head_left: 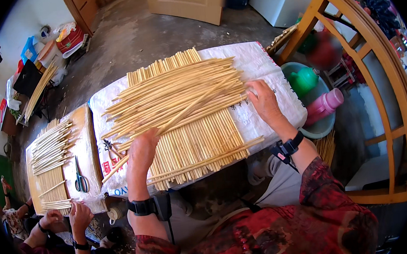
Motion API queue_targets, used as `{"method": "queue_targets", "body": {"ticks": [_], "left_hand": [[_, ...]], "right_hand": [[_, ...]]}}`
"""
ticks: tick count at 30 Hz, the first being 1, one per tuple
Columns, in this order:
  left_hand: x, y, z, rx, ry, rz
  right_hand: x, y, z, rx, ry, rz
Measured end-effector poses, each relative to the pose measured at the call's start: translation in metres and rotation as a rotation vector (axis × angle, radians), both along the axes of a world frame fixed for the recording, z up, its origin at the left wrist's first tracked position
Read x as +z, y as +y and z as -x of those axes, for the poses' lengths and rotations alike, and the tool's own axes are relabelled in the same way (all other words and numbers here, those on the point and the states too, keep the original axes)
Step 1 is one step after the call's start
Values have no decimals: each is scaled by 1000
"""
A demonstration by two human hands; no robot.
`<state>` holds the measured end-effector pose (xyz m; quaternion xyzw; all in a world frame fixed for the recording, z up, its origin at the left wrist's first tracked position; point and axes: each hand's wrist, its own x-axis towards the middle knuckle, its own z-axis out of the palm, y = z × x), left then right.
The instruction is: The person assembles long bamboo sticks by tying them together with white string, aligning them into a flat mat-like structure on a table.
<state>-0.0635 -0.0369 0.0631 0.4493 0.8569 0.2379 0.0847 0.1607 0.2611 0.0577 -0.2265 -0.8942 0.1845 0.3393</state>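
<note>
1. The loose bamboo sticks (177, 98) lie in a shallow pile on top of a flat mat of sticks (195, 142), which rests on a white woven sack (255, 61) covering the table.
2. Their long axis runs roughly left to right across the view, rising slightly toward the right; the mat's own sticks run the other way, near to far.
3. The left hand (142, 151) rests palm down at the near left edge of the pile, fingers (149, 135) together and pressed flat on the sticks, not curled round any one of them.
4. The right hand (263, 101) lies at the right ends of the sticks, fingers (250, 89) a little spread and touching the tips; whether they pinch a stick I cannot tell.
5. So the pile sits between the two hands, just beyond the left and to the left of the right, one hand at each end of the long axis.
6. One stick (120, 164) pokes out diagonally from under the left hand toward the near left.
7. Beside it stands a second table with another stick pile (50, 148) and green-handled scissors (79, 177), where another person's hands (67, 216) work.
</note>
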Motion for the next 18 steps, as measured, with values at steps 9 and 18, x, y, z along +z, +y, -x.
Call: {"method": "queue_targets", "body": {"ticks": [9, 18], "left_hand": [[23, 29, -19, -335, -809, -106], [16, 41, -32, -240, -362, -460]], "right_hand": [[18, -82, 23, 518, -60, 1411], [2, -68, 34, 387, 312, 1720]]}}
